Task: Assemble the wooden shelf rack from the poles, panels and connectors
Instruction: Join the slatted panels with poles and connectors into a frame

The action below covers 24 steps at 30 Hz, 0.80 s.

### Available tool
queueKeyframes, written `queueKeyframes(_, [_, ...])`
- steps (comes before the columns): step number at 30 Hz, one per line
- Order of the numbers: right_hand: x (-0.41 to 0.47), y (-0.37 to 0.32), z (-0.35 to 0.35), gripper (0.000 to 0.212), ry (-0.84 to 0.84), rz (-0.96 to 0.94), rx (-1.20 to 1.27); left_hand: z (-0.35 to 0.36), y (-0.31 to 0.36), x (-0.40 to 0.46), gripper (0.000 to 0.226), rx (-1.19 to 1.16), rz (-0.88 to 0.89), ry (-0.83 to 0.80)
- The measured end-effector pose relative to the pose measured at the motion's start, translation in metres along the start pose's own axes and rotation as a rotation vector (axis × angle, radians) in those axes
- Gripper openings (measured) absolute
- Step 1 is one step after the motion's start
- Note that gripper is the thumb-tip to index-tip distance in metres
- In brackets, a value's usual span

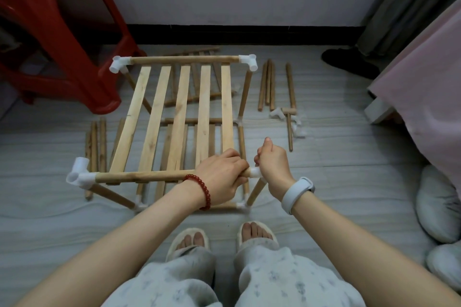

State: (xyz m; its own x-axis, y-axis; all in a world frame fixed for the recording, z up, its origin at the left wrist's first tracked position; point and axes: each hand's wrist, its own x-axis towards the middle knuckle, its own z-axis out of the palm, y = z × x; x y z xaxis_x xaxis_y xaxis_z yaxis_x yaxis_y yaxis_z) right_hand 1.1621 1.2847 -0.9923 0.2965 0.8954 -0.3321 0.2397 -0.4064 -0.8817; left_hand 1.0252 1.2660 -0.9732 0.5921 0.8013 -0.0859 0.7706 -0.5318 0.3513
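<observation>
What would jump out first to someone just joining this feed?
The half-built wooden rack at the centre of the floor, its slatted panel on top. At its near right corner both hands work: the left hand grips the front pole and the right hand holds the white connector. A red plastic stool stands at the far left.

Flat pale wooden slats (179,117) in top panel: 5. White plastic corner connectors (80,172) at top level, visible: 4, one under hands (222,177). Loose round wooden poles (267,82) on floor right of rack: 4. Loose poles at left: about 3. Red plastic stool (62,32): 1. Hands: 2.
</observation>
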Motion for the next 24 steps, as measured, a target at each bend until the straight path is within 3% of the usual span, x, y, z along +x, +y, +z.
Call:
queueKeyframes(5, [-0.002,-0.001,0.007,0.052,-0.030,0.009,0.013,0.002,-0.004,-0.002,0.030,-0.006,-0.018,0.022])
queueKeyframes(8, [0.000,-0.003,0.002,0.037,-0.133,0.129,0.111,-0.001,-0.007,-0.007,0.043,-0.010,-0.070,0.044])
queueKeyframes(12, [0.004,-0.007,-0.005,0.029,-0.170,-0.023,0.068,-0.009,-0.015,-0.022,0.068,0.186,-0.130,0.174])
queueKeyframes(15, [0.003,-0.008,-0.005,0.031,-0.208,-0.088,0.157,-0.011,-0.019,-0.030,0.068,0.325,-0.090,0.112])
queueKeyframes(18, [0.007,-0.009,-0.006,0.029,-0.310,0.079,0.319,-0.005,-0.018,-0.032,0.064,0.257,-0.084,0.089])
queueKeyframes(24, [0.012,-0.008,0.002,0.030,-0.328,0.123,0.278,0.008,-0.024,-0.032,0.040,0.232,0.156,0.420])
